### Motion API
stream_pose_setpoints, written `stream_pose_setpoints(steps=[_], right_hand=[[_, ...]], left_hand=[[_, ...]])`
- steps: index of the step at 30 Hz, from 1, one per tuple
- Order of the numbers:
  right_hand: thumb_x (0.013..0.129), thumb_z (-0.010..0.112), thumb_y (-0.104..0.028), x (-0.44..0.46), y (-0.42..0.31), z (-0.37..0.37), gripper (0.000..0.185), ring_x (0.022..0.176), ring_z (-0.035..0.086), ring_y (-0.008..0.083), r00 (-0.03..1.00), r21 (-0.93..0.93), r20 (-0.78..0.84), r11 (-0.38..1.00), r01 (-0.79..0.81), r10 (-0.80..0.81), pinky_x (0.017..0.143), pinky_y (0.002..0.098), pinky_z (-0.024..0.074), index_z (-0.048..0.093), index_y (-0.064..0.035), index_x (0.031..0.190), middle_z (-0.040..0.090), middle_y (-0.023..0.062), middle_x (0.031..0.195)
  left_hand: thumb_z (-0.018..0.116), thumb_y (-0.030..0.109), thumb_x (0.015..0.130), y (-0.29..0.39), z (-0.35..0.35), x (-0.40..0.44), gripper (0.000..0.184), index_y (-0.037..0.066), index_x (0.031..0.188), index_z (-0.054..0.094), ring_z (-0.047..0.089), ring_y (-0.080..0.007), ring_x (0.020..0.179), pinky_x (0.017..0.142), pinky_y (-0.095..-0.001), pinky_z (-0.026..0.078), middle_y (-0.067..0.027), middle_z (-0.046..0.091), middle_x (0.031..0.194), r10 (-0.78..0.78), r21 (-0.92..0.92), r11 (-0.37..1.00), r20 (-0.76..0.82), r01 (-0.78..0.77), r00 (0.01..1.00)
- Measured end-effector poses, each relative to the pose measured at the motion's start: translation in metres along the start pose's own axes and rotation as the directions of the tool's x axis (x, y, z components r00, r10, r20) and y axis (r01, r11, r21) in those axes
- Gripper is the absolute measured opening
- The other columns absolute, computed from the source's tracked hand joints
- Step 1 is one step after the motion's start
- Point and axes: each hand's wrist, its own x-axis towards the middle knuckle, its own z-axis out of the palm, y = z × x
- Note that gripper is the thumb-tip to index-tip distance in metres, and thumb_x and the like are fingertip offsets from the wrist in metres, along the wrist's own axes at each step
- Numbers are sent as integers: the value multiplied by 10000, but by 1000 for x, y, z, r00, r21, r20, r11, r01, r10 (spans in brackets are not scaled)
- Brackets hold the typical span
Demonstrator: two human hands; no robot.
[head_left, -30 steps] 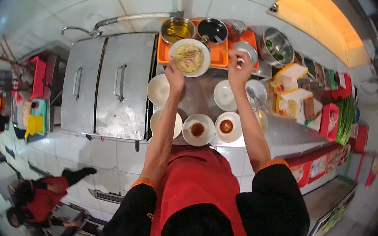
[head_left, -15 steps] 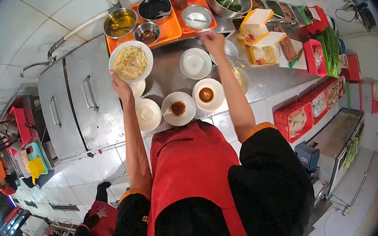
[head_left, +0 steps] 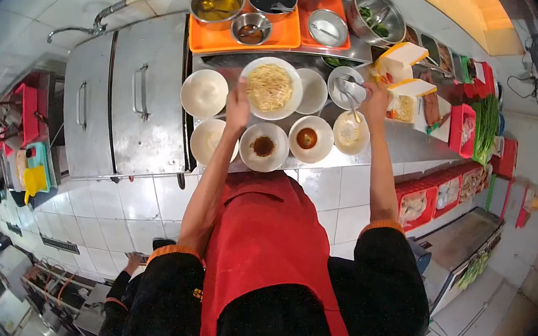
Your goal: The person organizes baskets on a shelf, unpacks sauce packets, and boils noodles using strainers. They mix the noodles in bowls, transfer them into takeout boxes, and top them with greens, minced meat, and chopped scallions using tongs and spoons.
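Note:
My left hand point(head_left: 238, 108) grips the rim of a white bowl of noodles point(head_left: 271, 87), held above the steel counter. Just behind it, partly covered, is an empty white bowl point(head_left: 314, 93). My right hand point(head_left: 376, 102) is closed at the handle end of a fork point(head_left: 348, 79), whose tines lie over another white bowl point(head_left: 337, 96). Close by, a utensil with a yellowish end reaches into a bowl with pale residue point(head_left: 346, 140). Nearer my apron are a bowl with dark brown sauce point(head_left: 263, 146) and one with reddish sauce point(head_left: 307, 138).
Two more white bowls point(head_left: 204, 93) stand at left. Behind is an orange tray point(head_left: 207, 40) with metal bowls of liquids. Open takeaway boxes point(head_left: 401, 107), a steel bowl of greens point(head_left: 379, 15) and red baskets point(head_left: 417, 208) are to the right. Another person's arm shows lower left.
My left hand has carried the noodle bowl rightward, uncovering a bowl at left. My right hand has shifted right, from the bowl's back edge to the fork. The camera view has turned.

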Motion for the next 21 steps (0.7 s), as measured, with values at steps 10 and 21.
stream_pose_setpoints(steps=[10,21], right_hand=[[799,751,-131,-2,-142,-79,108,874,576,250,948,161,232,969,186,-220,815,387,403,772,-130,905,633,45,882],[776,776,-192,26,-129,-128,75,978,547,237,968,-89,145,972,219,-205,896,456,351,777,-151,839,615,35,812]], left_hand=[[470,502,1018,-4,84,-10,630,-91,1024,684,646,-217,837,819,-375,499,-200,708,892,7,51,999,181,-16,983],[426,594,1000,-11,73,11,744,-101,1068,683,655,-227,939,877,-365,485,-220,714,961,-63,-104,990,317,101,946]])
